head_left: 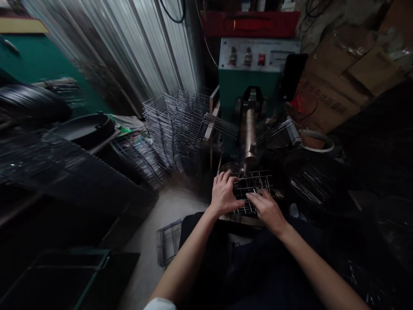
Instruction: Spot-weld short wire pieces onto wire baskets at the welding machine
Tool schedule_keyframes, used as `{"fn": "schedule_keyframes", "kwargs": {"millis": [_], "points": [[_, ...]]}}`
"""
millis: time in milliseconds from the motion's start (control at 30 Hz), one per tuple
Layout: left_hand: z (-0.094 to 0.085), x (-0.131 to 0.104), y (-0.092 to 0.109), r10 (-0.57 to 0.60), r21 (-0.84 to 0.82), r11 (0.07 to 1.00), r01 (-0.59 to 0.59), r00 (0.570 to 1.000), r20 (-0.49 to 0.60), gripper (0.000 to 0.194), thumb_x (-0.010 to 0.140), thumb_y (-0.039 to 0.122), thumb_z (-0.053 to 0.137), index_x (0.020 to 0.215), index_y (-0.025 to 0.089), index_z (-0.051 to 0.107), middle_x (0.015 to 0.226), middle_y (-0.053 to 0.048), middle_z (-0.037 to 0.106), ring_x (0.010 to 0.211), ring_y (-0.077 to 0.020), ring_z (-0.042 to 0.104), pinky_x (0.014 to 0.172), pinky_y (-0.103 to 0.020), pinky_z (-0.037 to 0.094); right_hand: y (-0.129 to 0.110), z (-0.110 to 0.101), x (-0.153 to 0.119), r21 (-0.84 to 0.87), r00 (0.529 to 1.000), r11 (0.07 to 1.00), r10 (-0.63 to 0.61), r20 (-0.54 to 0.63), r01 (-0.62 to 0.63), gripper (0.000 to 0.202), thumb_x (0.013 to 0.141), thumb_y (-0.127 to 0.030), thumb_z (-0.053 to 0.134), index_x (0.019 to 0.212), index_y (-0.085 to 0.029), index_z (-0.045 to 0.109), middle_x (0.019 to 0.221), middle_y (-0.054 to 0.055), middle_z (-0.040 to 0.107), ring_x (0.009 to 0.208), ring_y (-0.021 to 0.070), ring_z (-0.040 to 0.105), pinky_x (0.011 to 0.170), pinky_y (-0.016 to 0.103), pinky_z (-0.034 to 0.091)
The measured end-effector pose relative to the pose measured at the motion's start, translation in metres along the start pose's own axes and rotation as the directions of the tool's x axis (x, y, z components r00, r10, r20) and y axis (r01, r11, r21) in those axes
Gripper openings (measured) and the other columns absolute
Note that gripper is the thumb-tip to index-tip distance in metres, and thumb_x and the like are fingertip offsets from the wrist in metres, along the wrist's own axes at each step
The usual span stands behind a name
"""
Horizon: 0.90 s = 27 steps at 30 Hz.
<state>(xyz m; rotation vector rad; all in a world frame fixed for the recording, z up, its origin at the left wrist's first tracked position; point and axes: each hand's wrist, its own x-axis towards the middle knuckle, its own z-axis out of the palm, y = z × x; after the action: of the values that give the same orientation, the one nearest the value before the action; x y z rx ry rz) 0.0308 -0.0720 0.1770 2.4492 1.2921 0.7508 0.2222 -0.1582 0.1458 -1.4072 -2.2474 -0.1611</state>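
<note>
Hands, two in number, work over one wire grid, which lies in front of the person, just under the tip of a green machine [258, 84]. Left hand [222, 196] is spread over the left side of the wire grid [251, 187], its thumb stretched well away from the fingers and pointing right. Right hand [268, 211] is at the near right part of the same grid, fingers extended to the left and lying close together; its thumb is hidden, so I cannot tell whether it pinches a wire.

One copper-coloured cylinder [250, 133] slopes down from the machine and ends just above the grid's far side. The control panel [226, 43] carries two metal-coloured switches [248, 57] and one red switch [261, 59]. One black phone [293, 77] stands at the panel's right edge, and one red tray [209, 23] sits above the machine.

Wire bundles number two, one to the left [222, 123] of the cylinder and one to the right [276, 131]. Farther left rise stacked wire racks [177, 129], too many and too blurred to count. One wire frame [158, 247] is on the floor [142, 258], beside the person's leg.
</note>
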Motion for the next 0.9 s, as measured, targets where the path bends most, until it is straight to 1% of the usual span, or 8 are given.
{"fn": "schedule_keyframes", "kwargs": {"millis": [167,333,400,467,567,633,767,900], "points": [[0.003,0.011,-0.005,0.017,0.000,1.000,-0.017,0.999,-0.035,0.072,0.049,0.039,0.084,0.115,0.020,0.061,0.139,-0.012,0.052,0.134,-0.0360,0.042,0.116,-0.049,0.031,0.009,0.002,0.012,0.009,1.000,1.000,0.015,-0.021,-0.015,0.050,0.089,0.003,0.043,0.130,-0.018,0.063,0.121,0.008,0.069,0.108,0.0250,0.061,0.098,0.042,0.053],[0.004,0.014,-0.006,0.025,0.019,1.000,-0.024,0.999,-0.040,0.070,0.051,0.044,0.084,0.112,0.023,0.060,0.136,-0.010,0.054,0.131,-0.0346,0.044,0.114,-0.048,0.032,0.005,-0.003,0.015,0.060,0.999,0.998,0.024,-0.032,-0.022,0.047,0.090,0.002,0.045,0.128,-0.020,0.062,0.115,0.007,0.069,0.106,0.0252,0.058,0.095,0.039,0.052],[0.003,0.019,-0.008,0.036,0.035,0.999,-0.035,0.999,-0.022,0.069,0.051,0.044,0.084,0.112,0.024,0.060,0.136,-0.010,0.054,0.131,-0.0342,0.043,0.113,-0.047,0.033,0.005,-0.002,0.020,0.052,0.998,0.997,0.054,-0.034,-0.052,0.041,0.092,-0.001,0.046,0.124,-0.020,0.063,0.112,0.008,0.067,0.104,0.0258,0.056,0.093,0.039,0.051],[0.001,0.028,-0.012,0.037,0.060,0.998,-0.037,0.999,0.000,0.072,0.050,0.046,0.085,0.113,0.023,0.059,0.137,-0.010,0.053,0.132,-0.0344,0.043,0.113,-0.046,0.033,0.006,0.000,0.029,-0.016,0.993,0.994,0.109,-0.040,-0.110,0.029,0.094,-0.005,0.048,0.113,-0.018,0.066,0.107,0.010,0.065,0.100,0.0272,0.055,0.091,0.040,0.049],[-0.002,0.044,-0.016,0.016,0.093,0.996,-0.017,1.000,0.010,0.075,0.052,0.055,0.083,0.115,0.022,0.059,0.135,-0.011,0.054,0.129,-0.0344,0.044,0.111,-0.046,0.035,0.012,0.004,0.044,-0.143,0.976,0.966,0.205,-0.076,-0.214,0.011,0.096,-0.015,0.055,0.097,-0.017,0.066,0.098,0.011,0.062,0.093,0.0284,0.053,0.084,0.040,0.047],[-0.003,0.052,-0.018,0.014,0.106,0.994,-0.015,1.000,0.015,0.073,0.054,0.059,0.082,0.113,0.022,0.060,0.131,-0.010,0.056,0.125,-0.0335,0.047,0.109,-0.046,0.036,0.015,0.005,0.050,-0.169,0.967,0.954,0.232,-0.100,-0.247,0.007,0.096,-0.020,0.060,0.095,-0.018,0.066,0.097,0.010,0.062,0.091,0.0278,0.053,0.081,0.038,0.044],[-0.002,0.063,-0.024,0.043,0.131,0.990,-0.045,0.999,0.013,0.071,0.053,0.055,0.084,0.111,0.022,0.060,0.127,-0.009,0.057,0.121,-0.0329,0.048,0.106,-0.045,0.038,0.022,0.001,0.054,-0.167,0.962,0.951,0.242,-0.123,-0.261,0.010,0.098,-0.026,0.060,0.091,-0.019,0.065,0.096,0.009,0.064,0.091,0.0264,0.053,0.078,0.036,0.041],[0.001,0.079,-0.029,0.051,0.143,0.988,-0.054,0.998,0.025,0.072,0.052,0.050,0.084,0.113,0.020,0.060,0.125,-0.010,0.057,0.121,-0.0345,0.048,0.104,-0.046,0.040,0.036,0.000,0.064,-0.139,0.966,0.959,0.230,-0.117,-0.245,0.010,0.097,-0.021,0.058,0.092,-0.019,0.066,0.093,0.008,0.066,0.092,0.0261,0.054,0.079,0.037,0.040]]}}
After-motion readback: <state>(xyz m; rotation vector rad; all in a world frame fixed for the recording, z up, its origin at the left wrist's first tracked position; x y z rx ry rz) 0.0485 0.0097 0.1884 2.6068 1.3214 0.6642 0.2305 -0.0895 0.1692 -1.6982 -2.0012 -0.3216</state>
